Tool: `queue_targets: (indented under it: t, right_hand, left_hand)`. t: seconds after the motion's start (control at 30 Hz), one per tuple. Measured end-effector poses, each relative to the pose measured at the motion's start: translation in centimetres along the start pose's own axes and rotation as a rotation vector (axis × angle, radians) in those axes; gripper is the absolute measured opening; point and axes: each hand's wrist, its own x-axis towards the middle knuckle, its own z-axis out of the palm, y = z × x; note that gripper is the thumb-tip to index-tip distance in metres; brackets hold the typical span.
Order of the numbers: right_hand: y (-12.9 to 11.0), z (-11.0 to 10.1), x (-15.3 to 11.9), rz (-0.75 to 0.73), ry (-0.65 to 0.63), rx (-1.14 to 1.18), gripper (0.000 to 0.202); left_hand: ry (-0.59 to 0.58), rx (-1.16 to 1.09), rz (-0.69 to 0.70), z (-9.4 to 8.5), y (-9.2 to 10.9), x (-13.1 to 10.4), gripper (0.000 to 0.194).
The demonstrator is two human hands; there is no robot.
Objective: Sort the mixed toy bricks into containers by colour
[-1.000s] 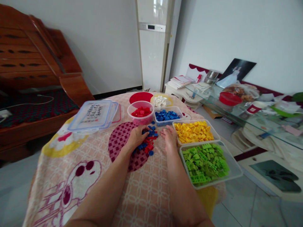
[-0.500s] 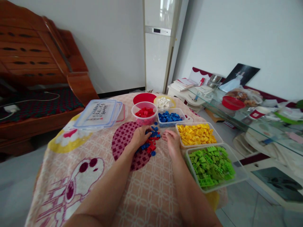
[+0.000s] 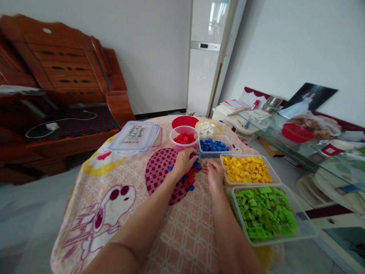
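My left hand (image 3: 185, 161) is over a small loose pile of blue and red bricks (image 3: 190, 179) on the patterned cloth, its fingers bent together at the pile's far side; what they hold, if anything, is hidden. To the right of the pile, my right hand (image 3: 213, 170) rests with loosely curled fingers partly apart and nothing visible in them. Just beyond are a round tub of red bricks (image 3: 184, 138) and a box of blue bricks (image 3: 214, 145). Boxes of yellow bricks (image 3: 246, 170) and green bricks (image 3: 265, 213) stand at the right.
Stacked clear lids (image 3: 134, 136) lie at the table's far left. White bricks (image 3: 207, 128) and a red round lid (image 3: 184, 121) are at the far edge. A glass-topped stand (image 3: 302, 152) with a red bowl (image 3: 297, 133) is at the right, a wooden seat (image 3: 65, 72) at the left.
The whole view has shifted, with the scene now further right. My left hand has moved slightly away from me over the pile, towards the red tub.
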Motion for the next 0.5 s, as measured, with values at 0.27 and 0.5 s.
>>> queue_targets:
  t: [0.27,0.5]
  right_hand:
    - [0.4,-0.3,0.3,-0.006,-0.024,-0.002,0.029]
    - [0.6,-0.2,0.4,-0.028,-0.026,-0.016,0.029]
  left_hand:
    - [0.104,-0.145,-0.053,2.1,1.3,3.3,0.012]
    - [0.11,-0.188,-0.032,0.3,2.3,2.6,0.017]
